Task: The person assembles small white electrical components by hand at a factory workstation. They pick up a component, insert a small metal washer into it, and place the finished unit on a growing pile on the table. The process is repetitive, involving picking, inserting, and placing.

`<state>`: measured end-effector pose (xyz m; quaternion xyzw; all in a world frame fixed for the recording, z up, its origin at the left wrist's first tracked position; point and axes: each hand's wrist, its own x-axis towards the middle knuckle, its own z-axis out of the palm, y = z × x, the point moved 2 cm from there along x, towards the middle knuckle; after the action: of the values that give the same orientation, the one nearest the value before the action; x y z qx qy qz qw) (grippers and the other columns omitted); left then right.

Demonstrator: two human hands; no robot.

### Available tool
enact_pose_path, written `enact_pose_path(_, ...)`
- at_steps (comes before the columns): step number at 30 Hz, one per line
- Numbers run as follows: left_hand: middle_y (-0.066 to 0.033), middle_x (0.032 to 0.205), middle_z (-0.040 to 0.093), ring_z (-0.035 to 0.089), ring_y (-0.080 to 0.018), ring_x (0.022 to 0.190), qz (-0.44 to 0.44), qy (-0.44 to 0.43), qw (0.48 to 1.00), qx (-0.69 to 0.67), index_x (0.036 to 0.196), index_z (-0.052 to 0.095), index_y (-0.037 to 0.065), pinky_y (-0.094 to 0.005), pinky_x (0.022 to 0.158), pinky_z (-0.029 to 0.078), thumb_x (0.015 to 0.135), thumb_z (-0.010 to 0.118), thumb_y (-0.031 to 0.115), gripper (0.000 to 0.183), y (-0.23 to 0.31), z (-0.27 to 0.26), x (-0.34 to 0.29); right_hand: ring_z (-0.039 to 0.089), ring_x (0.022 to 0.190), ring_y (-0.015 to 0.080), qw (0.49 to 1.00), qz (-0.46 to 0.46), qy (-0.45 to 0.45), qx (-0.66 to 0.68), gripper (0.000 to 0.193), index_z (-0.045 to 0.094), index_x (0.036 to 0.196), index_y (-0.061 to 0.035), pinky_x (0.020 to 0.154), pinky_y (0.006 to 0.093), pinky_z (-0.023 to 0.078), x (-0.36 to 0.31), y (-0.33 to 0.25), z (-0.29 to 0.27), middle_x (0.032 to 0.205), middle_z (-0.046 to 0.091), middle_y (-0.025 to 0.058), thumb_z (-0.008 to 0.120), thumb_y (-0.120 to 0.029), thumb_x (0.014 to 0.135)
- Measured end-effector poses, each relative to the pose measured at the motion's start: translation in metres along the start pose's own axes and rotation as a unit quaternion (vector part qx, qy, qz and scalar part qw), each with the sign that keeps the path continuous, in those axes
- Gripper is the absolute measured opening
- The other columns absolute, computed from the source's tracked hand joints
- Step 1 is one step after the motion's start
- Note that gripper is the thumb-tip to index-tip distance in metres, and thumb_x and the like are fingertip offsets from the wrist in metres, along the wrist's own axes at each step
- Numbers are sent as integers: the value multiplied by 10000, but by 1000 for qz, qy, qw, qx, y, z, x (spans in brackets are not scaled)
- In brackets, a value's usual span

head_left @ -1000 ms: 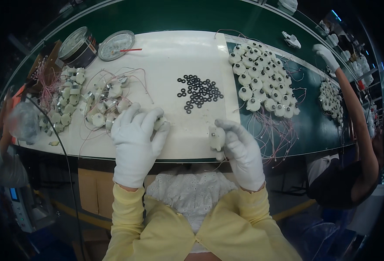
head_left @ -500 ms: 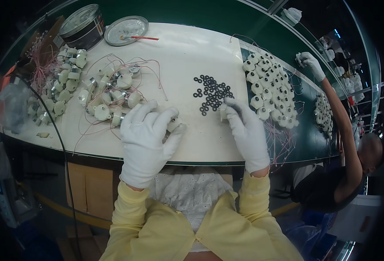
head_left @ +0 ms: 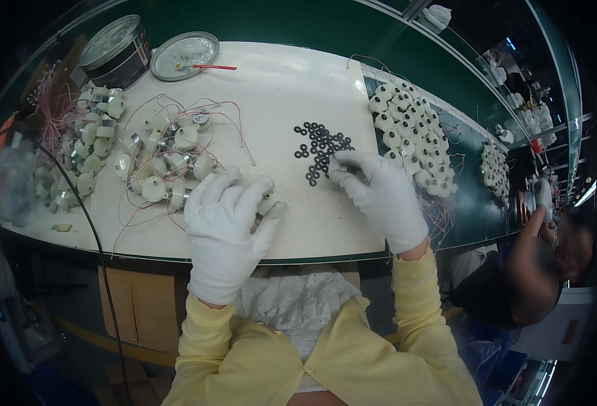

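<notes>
My left hand (head_left: 222,233), in a white glove, is closed around a small motor with a cream plastic housing (head_left: 267,202). Most of that motor is hidden by the glove. My right hand (head_left: 387,196), gloved too, has its thumb and forefinger together at the right edge of a scattered pile of small black rings (head_left: 321,143). What sits between those fingertips, if anything, is too small to make out. Left of my left hand lie loose cream motors (head_left: 185,138) with pink wires.
Finished-looking rows of cream motors with black centres (head_left: 413,139) stand at right on a green surface. More motors (head_left: 90,145) are heaped at far left near a tin (head_left: 113,53), its lid (head_left: 176,57) and a red stick (head_left: 216,67). A co-worker (head_left: 515,284) is at right.
My right hand has shifted slightly left and up along the rings, its fingertips closing together. My left hand keeps the motor, nearly still. The co-worker's raised arm has come down.
</notes>
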<state>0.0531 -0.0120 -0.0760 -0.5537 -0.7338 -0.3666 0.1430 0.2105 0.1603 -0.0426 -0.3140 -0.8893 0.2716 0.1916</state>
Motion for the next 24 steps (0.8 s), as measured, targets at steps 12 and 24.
enact_pose_path(12,-60,951,688,620,-334,1109,-8,-20,1000,-4,1104,695,111,-490,1013,425,796,788,204,334,1,1,-3,691,747,284,959,-155,-79,-225,139,742,945,-129,682,409,537,18,-17,-8,826,709,88,700,-154,814)
enact_pose_path(24,-56,958,705,626,-341,1109,-3,-31,1000,7,1109,700,102,-482,1001,432,804,776,192,326,2,1,-1,690,792,284,932,-178,-118,-294,135,742,935,-120,730,399,544,33,-9,-12,826,702,88,683,-157,819)
